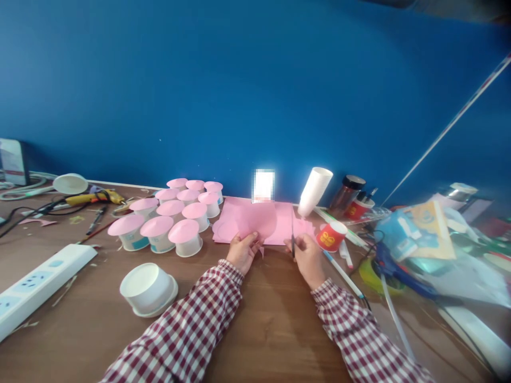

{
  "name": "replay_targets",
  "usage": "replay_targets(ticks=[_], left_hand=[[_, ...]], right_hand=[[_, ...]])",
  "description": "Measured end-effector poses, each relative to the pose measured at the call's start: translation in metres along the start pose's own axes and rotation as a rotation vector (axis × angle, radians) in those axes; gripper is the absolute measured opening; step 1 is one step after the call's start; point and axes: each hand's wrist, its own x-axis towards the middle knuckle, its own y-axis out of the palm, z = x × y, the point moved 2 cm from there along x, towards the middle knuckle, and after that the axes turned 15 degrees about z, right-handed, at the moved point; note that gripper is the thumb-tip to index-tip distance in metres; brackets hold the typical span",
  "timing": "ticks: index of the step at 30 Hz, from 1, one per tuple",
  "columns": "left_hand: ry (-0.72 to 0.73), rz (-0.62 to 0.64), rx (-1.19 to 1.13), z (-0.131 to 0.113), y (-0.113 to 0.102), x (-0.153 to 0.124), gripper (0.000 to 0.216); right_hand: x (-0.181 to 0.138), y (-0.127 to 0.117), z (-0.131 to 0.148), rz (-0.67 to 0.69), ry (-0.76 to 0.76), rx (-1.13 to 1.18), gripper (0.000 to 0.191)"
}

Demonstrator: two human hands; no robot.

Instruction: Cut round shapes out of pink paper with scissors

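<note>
My left hand (242, 251) pinches the near edge of a rounded piece of pink paper (259, 219) that lifts off a stack of pink sheets (279, 234) on the wooden table (263, 319). Closed round a pair of scissors (293, 238), my right hand (308, 259) holds the blades upright over the sheets. Both sleeves are red and white check.
Several white cups with pink paper lids (175, 213) stand at the left. An upturned white cup (148, 289) sits near a white power strip (38, 284). A glue gun (96, 198), a tilted white cup stack (314, 191), a red cup (331, 236), pens and bags (423, 234) crowd the right.
</note>
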Motion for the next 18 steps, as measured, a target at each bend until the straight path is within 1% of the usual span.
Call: replay_targets(ticks=[3,4,6,8,11,16,18], left_hand=[[0.001,0.007,0.002,0.0,0.001,0.0,0.024],[-0.001,0.005,-0.002,0.0,0.001,0.0,0.024],[-0.011,-0.006,-0.014,-0.001,0.001,0.0,0.023],[-0.027,-0.016,-0.029,-0.002,0.0,-0.001,0.022],[-0.042,-0.005,-0.05,-0.003,0.0,-0.001,0.019],[-0.031,0.01,-0.087,-0.004,0.001,-0.001,0.015],[-0.028,0.002,-0.099,-0.004,0.001,-0.001,0.016]], right_hand=[[0.003,-0.002,-0.004,-0.018,-0.084,-0.05,0.033],[0.004,-0.002,-0.007,-0.012,-0.102,-0.026,0.03],[0.007,0.001,-0.011,0.033,-0.109,0.045,0.029],[0.009,0.004,-0.015,0.085,-0.085,0.123,0.031],[0.009,0.008,-0.014,0.125,-0.055,0.179,0.032],[0.006,0.01,-0.008,0.154,-0.002,0.394,0.03],[0.005,0.009,-0.008,0.131,0.025,0.449,0.031]])
